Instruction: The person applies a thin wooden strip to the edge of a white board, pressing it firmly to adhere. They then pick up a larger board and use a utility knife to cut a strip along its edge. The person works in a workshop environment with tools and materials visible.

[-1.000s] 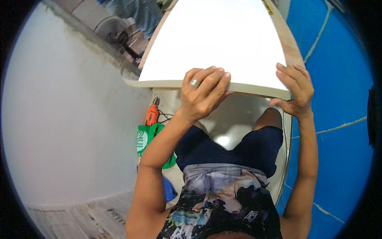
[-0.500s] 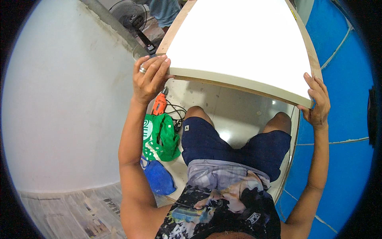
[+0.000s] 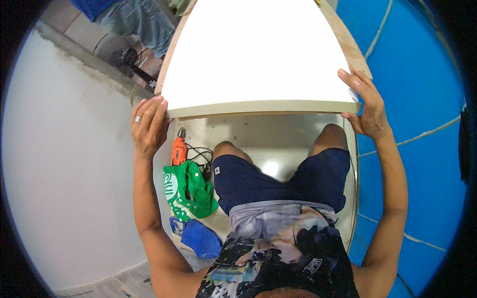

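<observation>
My left hand [image 3: 149, 126] curls round the near left corner of the white panel [image 3: 253, 59]; my right hand [image 3: 366, 105] loosely clasps the near right. Wooden board [image 3: 349, 39] flanks it, pale wall [image 3: 74, 174] left, blue surface [image 3: 422, 94] right.

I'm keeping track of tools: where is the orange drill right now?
In the head view, the orange drill lies on the floor left of the person's left knee, just beyond the green bag.

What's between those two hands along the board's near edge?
The beige edge strip of the white board spans from left hand to right hand, with nothing on it between them. The head view shows it.
</observation>
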`<state>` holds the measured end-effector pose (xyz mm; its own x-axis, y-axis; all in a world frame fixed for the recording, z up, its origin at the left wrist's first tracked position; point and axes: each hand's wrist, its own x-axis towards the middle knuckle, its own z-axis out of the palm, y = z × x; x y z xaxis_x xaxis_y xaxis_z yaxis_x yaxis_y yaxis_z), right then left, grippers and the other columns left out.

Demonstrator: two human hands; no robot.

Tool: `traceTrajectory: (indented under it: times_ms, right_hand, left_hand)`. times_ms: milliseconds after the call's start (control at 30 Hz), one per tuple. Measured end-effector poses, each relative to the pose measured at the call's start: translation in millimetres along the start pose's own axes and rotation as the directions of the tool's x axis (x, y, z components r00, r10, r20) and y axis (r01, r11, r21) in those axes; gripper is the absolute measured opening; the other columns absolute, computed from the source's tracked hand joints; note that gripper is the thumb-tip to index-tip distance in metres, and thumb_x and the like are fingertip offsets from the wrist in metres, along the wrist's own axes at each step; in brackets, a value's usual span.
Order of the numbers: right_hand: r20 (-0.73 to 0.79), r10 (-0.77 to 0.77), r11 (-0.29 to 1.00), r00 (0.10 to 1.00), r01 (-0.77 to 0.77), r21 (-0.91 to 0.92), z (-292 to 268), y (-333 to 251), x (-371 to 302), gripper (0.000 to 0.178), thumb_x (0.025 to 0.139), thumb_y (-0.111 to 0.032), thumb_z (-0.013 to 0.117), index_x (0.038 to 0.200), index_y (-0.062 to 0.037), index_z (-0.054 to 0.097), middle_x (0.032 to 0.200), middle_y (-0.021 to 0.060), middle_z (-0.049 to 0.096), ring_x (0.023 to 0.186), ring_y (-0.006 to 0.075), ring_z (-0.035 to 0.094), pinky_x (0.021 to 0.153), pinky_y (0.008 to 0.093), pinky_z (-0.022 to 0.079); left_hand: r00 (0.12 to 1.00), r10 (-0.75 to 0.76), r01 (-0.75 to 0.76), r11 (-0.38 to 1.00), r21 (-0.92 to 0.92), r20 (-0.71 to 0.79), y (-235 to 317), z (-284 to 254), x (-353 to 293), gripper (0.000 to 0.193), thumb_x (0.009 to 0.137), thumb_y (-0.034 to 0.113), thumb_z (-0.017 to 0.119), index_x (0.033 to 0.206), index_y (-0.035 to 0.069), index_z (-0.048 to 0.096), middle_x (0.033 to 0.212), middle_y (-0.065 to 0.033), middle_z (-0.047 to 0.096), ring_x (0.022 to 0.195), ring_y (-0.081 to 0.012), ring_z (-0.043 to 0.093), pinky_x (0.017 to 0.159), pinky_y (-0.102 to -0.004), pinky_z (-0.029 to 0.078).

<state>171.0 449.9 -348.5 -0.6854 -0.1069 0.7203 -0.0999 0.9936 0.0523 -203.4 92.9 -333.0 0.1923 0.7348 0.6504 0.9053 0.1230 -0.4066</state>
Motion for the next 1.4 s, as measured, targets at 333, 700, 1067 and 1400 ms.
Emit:
traceTrajectory:
  times_ms: [333,700,1067,1400]
  right_hand:
    - [-0.120,0.014,1.000,0.993,-0.017,-0.026,8.4,-0.1,-3.7,0.062,0.093,-0.046,0.064,0.134,-0.0085,0.036,0.129,0.0207,0.063,0.119,0.0327,0.062,0.104,0.0531,0.046]
    - [-0.207,0.038,0.999,0.978,-0.032,0.031,14.6,-6.3,0.2,0.058,0.094,-0.048,0.062,0.130,-0.0088,0.039,0.126,0.0203,0.065,0.115,0.0335,0.065,0.101,0.0521,0.048]
    - [-0.131,0.009,0.999,0.991,-0.001,0.054,0.4,-1.6,0.8,0.063,0.094,-0.049,0.058,0.136,-0.0079,0.034,0.131,0.0178,0.062,0.115,0.0341,0.064,0.103,0.0515,0.049]
    - [-0.026,0.015,0.992,1.000,-0.012,0.125,-17.2,-5.1,7.9,0.060,0.094,-0.046,0.060,0.134,-0.0076,0.038,0.130,0.0169,0.062,0.118,0.0319,0.063,0.109,0.0526,0.045]
  left_hand:
    - [0.981,0.147,-0.174,0.958,-0.227,-0.129,110.7,21.8,109.3,0.044,0.078,0.032,0.080,0.112,0.007,0.069,0.106,-0.0072,0.071,0.099,-0.0218,0.069,0.096,-0.0439,0.047]
    - [0.986,0.059,-0.116,0.916,-0.384,-0.155,185.5,23.9,177.5,0.034,0.081,0.023,0.073,0.108,0.003,0.068,0.105,-0.0085,0.067,0.097,-0.0214,0.065,0.088,-0.0411,0.049]
    - [0.992,0.095,-0.118,0.915,-0.385,-0.078,168.5,21.6,167.1,0.044,0.082,0.029,0.075,0.120,0.009,0.064,0.115,-0.0080,0.065,0.106,-0.0220,0.064,0.089,-0.0404,0.048]
    - [0.996,0.071,-0.068,0.997,-0.039,0.054,9.5,-8.6,24.3,0.044,0.080,0.028,0.077,0.118,0.008,0.066,0.118,-0.0082,0.069,0.110,-0.0222,0.065,0.101,-0.0461,0.043]
